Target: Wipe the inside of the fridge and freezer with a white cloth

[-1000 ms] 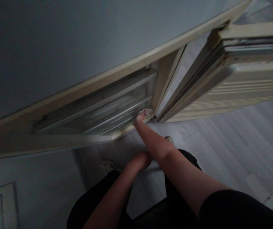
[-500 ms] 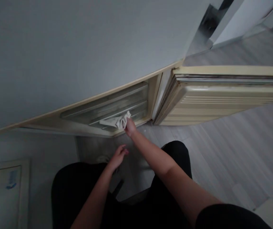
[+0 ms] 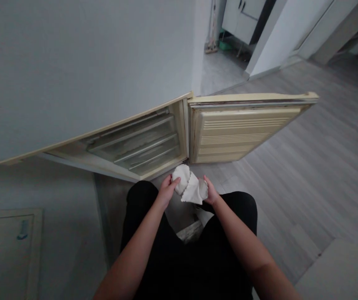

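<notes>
A white cloth (image 3: pixel 191 188) with a scalloped edge hangs bunched between my two hands, above my knees. My left hand (image 3: pixel 167 189) grips its left end, thumb on top. On the other side, my right hand (image 3: pixel 210 191) is closed on the right end, its fingers partly hidden behind the cloth. Just beyond is the opening of a cream fridge or freezer compartment (image 3: pixel 141 143) with ridged, drawer-like fronts inside. Its door (image 3: pixel 244 129) stands wide open to the right, showing a ribbed inner panel and a dark-stained seal.
A large pale surface (image 3: pixel 88 62) rises above the compartment. Lower left is a framed white panel (image 3: pixel 6 254). Grey wood-look floor (image 3: pixel 306 166) spreads to the right. At the back stand a white cabinet (image 3: pixel 239 18) and a wall corner (image 3: pixel 269 46).
My right hand has drawn the cloth out of the compartment, back toward my knees. My left hand has come up and taken hold of it too. The view has shifted right.
</notes>
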The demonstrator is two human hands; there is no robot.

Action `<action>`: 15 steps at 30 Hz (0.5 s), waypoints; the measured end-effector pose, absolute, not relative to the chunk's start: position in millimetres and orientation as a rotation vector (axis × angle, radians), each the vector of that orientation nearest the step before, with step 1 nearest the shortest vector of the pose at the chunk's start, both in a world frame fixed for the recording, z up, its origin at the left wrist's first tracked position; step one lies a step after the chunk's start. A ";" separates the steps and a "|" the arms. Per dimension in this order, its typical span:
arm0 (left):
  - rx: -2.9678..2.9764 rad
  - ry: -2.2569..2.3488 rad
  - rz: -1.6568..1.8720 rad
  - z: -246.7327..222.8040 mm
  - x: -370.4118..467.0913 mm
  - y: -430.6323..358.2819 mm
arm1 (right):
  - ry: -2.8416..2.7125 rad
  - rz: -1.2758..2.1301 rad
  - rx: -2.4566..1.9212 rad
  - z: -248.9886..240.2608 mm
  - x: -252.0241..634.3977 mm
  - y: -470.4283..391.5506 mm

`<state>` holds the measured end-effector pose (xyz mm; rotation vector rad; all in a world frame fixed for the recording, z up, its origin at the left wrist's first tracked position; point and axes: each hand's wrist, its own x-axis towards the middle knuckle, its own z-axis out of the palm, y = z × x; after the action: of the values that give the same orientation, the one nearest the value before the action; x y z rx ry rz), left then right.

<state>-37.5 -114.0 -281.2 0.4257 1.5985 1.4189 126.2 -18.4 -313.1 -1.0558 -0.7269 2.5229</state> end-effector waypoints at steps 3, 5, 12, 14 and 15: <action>0.573 1.566 1.342 -266.0 -22.3 -95.9 | -0.755 2.371 -0.995 -309.2 160.3 -15.5; 0.672 1.508 1.270 -253.0 -13.1 -84.0 | -0.834 2.296 -0.967 -310.1 181.1 -13.1; 1.273 1.439 0.891 -220.5 25.8 -53.3 | -1.149 1.966 -0.965 -313.7 218.9 -14.6; 1.361 1.428 0.847 -218.7 35.0 -47.3 | -1.229 1.790 -1.012 -308.9 222.9 -12.6; 1.369 1.440 0.847 -220.3 37.6 -44.8 | -1.258 1.691 -1.055 -305.9 225.2 -9.9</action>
<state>37.6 -44.8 -220.3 1.3689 1.4401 0.8468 225.2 -9.9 -305.9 -1.0545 -1.2583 1.6912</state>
